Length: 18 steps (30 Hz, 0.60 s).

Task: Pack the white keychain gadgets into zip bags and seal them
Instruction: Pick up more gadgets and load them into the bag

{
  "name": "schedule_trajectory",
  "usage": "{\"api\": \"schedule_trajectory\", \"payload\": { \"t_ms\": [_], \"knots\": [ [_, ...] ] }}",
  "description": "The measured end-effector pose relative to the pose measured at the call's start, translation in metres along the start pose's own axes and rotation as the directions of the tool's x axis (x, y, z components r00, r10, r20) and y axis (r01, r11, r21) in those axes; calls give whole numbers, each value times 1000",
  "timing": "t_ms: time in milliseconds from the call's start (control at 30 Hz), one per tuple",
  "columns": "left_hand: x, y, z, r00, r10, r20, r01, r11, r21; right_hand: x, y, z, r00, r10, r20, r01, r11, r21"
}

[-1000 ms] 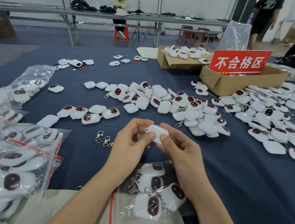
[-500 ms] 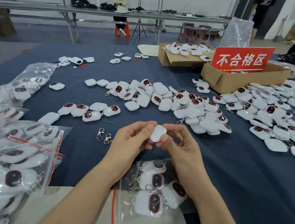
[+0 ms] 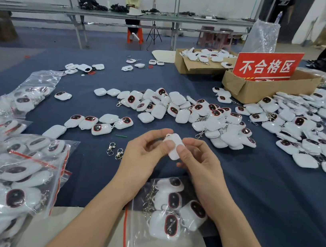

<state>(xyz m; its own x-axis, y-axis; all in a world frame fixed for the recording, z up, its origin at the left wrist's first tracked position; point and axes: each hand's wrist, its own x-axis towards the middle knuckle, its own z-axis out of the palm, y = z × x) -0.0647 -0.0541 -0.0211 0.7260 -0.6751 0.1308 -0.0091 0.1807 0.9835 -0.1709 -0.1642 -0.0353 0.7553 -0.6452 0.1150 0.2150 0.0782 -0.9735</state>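
Observation:
One white keychain gadget (image 3: 174,146) is held above the blue table, its plain back toward me. My left hand (image 3: 142,158) pinches its left side with thumb and fingertips, and my right hand (image 3: 198,166) pinches its right side. Directly below my wrists lies a clear zip bag (image 3: 133,224) with a red seal strip, holding several gadgets (image 3: 172,214) with dark oval faces. A large loose pile of gadgets (image 3: 190,114) covers the table's middle. Two loose metal clasps (image 3: 115,151) lie left of my left hand.
Filled zip bags (image 3: 3,180) are stacked at the left. Two cardboard boxes (image 3: 267,92) with a red sign (image 3: 267,64) stand at the back right, beside another spread of gadgets (image 3: 307,133). A short row of gadgets (image 3: 99,122) lies front left. A seated person (image 3: 134,0) works far behind.
Both hands have turned the held gadget from lying sideways to standing more upright, and raised it slightly. The bag below has not moved.

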Motion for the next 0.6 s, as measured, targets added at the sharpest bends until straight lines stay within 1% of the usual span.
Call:
{"api": "schedule_trajectory", "payload": {
  "t_ms": [67, 200, 467, 600],
  "knots": [
    [-3, 1, 4, 998, 48, 26, -50, 997, 67, 0, 0, -1, 999, -35, -31, 34, 999, -15],
    [-4, 1, 6, 994, 105, 42, -110, 986, 129, -1, 1, -2, 997, -74, 2, 74, 996, -45],
    [-3, -1, 5, 993, 114, 33, -118, 982, 146, 0, -1, -3, 999, -47, -20, 46, 998, -42],
    [-3, -1, 6, 995, 97, 0, -96, 986, 136, -1, -3, -2, 999, -51, -10, 50, 997, -51]
  ]
}}
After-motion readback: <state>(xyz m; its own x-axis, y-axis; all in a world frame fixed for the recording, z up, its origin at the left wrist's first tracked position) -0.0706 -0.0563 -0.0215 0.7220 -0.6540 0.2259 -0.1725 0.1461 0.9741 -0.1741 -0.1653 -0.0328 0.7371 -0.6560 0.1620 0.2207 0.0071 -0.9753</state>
